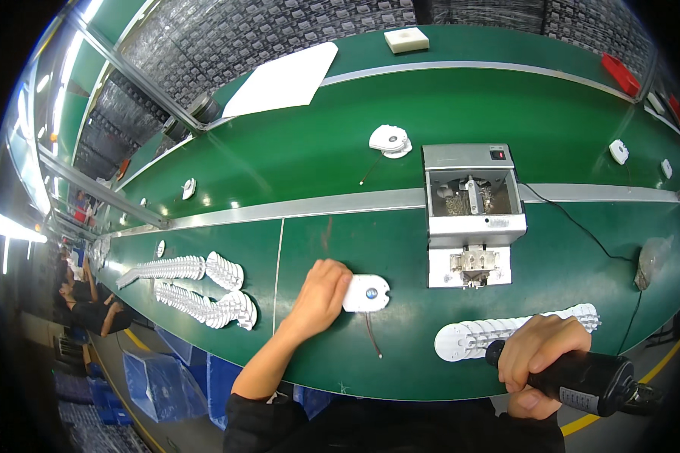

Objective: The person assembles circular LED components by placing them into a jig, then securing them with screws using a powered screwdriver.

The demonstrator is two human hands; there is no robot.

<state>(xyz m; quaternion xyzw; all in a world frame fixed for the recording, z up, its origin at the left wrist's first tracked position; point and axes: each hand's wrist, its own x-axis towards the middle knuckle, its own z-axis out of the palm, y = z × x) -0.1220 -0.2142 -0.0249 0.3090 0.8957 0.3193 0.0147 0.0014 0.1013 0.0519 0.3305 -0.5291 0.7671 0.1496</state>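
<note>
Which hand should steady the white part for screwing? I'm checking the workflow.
Left. The left hand already rests on the white part; the right hand is busy gripping the black screwdriver.

A crumpled clear plastic bag (652, 259) lies at the bench's right end.
</note>
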